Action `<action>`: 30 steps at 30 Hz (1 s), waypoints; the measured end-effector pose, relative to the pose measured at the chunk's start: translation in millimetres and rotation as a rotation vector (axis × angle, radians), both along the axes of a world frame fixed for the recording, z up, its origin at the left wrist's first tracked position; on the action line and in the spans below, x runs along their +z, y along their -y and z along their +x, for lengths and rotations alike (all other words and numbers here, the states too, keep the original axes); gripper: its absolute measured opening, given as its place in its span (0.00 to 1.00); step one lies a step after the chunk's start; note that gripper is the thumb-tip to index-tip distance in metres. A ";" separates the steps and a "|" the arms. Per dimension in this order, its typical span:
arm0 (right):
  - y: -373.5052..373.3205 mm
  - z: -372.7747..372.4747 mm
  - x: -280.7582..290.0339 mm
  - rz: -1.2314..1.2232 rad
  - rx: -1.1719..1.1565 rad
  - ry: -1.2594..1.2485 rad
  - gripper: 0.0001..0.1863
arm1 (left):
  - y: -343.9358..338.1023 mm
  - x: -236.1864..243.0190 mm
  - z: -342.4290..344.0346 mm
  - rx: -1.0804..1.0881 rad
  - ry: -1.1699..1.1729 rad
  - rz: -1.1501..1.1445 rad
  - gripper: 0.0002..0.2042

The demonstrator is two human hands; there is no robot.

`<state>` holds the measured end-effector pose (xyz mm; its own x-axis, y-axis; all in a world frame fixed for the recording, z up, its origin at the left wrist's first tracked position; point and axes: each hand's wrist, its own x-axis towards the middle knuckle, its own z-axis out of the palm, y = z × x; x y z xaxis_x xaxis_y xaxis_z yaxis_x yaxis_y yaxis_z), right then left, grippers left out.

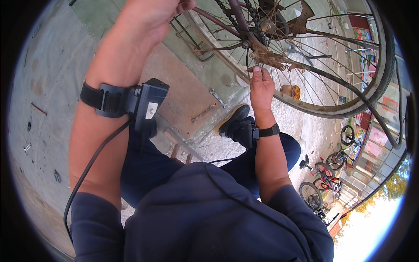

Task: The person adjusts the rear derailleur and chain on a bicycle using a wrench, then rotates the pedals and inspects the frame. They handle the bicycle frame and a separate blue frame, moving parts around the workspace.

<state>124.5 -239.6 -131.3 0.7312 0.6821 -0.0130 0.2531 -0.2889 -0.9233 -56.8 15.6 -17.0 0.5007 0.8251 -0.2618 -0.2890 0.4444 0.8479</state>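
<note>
Here, from the head view, the right hand (261,87) pinches its fingers (256,70) closed on the rusty spring (271,61) just above them, its length running sideways, while the left hand (152,17) grips the bicycle wheel (349,109) frame farther off.

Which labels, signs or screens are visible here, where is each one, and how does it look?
Label: a small white rectangle with dark marks, on the black box strapped to the left wrist.
Signs: colourful panels, red and mixed colours, on the far wall behind the bicycle wheel, upper right.
Shopfront panels: pinkish rectangles along the building at the right edge.
No screens or packages visible.
</note>
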 end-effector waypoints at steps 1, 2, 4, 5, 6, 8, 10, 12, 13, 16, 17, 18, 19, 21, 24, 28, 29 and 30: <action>-1.5 -1.6 -2.2 0.016 -0.023 0.044 0.15 | -1.9 -1.0 -0.7 -0.017 0.008 -0.001 0.09; -3.3 -2.9 -4.1 0.034 -0.038 0.088 0.15 | -4.1 -1.6 -1.2 -0.036 0.017 -0.003 0.09; -5.3 -5.2 -6.2 -0.023 -0.052 0.227 0.15 | -5.0 -3.2 -1.6 -0.049 0.024 -0.009 0.09; -6.7 -6.5 -7.1 -0.045 -0.061 0.282 0.15 | -5.3 -3.2 -1.4 -0.040 0.021 -0.012 0.09; -8.1 -8.3 -8.0 -0.060 -0.079 0.340 0.14 | -5.2 -2.7 -1.1 -0.032 0.018 -0.015 0.08; -12.2 -13.0 -11.1 -0.009 -0.098 0.383 0.15 | -2.1 -1.5 -1.5 -0.026 0.004 0.001 0.09; -15.7 -17.6 -13.7 0.009 -0.122 0.417 0.15 | -0.2 1.1 -1.8 -0.022 0.003 0.013 0.09; -17.5 -21.8 -15.4 -0.012 -0.152 0.438 0.15 | 0.9 2.7 -1.8 -0.026 0.015 0.019 0.09; -18.2 -23.8 -16.1 -0.044 -0.162 0.431 0.15 | 0.9 2.5 -1.7 -0.017 0.008 0.010 0.10; -19.4 -27.7 -15.4 -0.097 -0.195 0.442 0.15 | 1.0 -2.6 -1.0 -0.023 0.009 0.005 0.10; -19.2 -28.8 -14.2 -0.093 -0.195 0.461 0.14 | 2.4 -5.9 -2.3 -0.042 0.020 0.018 0.11; -21.7 -29.3 -13.7 -0.074 -0.181 0.476 0.14 | 0.4 -7.6 -3.4 -0.057 0.030 0.047 0.11; -21.0 -30.0 -11.3 -0.113 -0.178 0.444 0.14 | -3.6 -7.8 -3.7 -0.095 0.014 0.074 0.12; -21.1 -30.3 -8.6 -0.076 -0.196 0.355 0.14 | -7.5 -7.5 -3.2 -0.167 -0.055 0.108 0.14; -18.3 -28.0 -9.2 -0.069 -0.193 0.247 0.15 | -4.2 -4.7 -0.7 -0.076 0.006 0.053 0.09; -11.5 -17.1 -22.4 -0.006 -0.205 0.072 0.15 | -1.7 -0.4 -1.9 -0.081 0.016 0.032 0.13; -9.7 -12.8 -26.1 -0.001 -0.195 0.051 0.15 | -1.9 -0.1 -2.5 -0.095 0.013 0.027 0.16; -8.4 -9.1 -29.7 0.004 -0.185 0.030 0.15 | -2.0 -0.1 -2.8 -0.101 0.011 0.029 0.17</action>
